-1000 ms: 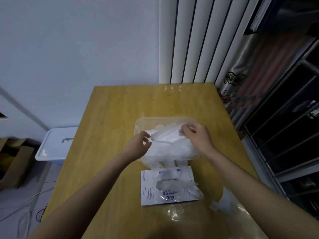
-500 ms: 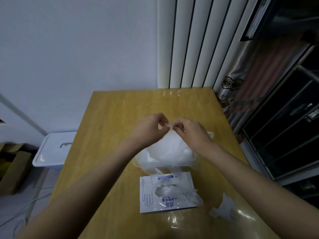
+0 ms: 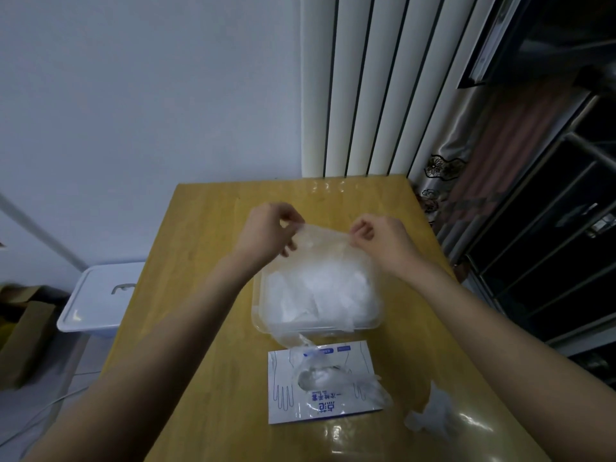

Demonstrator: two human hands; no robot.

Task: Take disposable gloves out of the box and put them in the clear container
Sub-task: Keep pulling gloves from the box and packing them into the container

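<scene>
A clear plastic container [image 3: 375, 323] sits mid-table, filled with a heap of thin white disposable gloves [image 3: 320, 291]. Just above its far rim my left hand [image 3: 270, 233] and my right hand [image 3: 380, 236] each pinch one end of a translucent glove [image 3: 325, 236], stretched flat between them. Nearer to me lies the flat white and blue glove box [image 3: 286, 391], with a glove [image 3: 336, 373] sticking out of its oval opening. One edge of a glove hangs over the container's near rim toward the box.
A crumpled loose glove [image 3: 433, 413] lies on the wooden table [image 3: 200, 261] at the near right. On the floor to the left stand a white lidded bin [image 3: 100, 298] and cardboard boxes [image 3: 23, 335]. A dark cabinet [image 3: 550, 228] stands close on the right.
Both hands rose from the pile in the container to its far rim, met, then drew apart, spreading one glove between them.
</scene>
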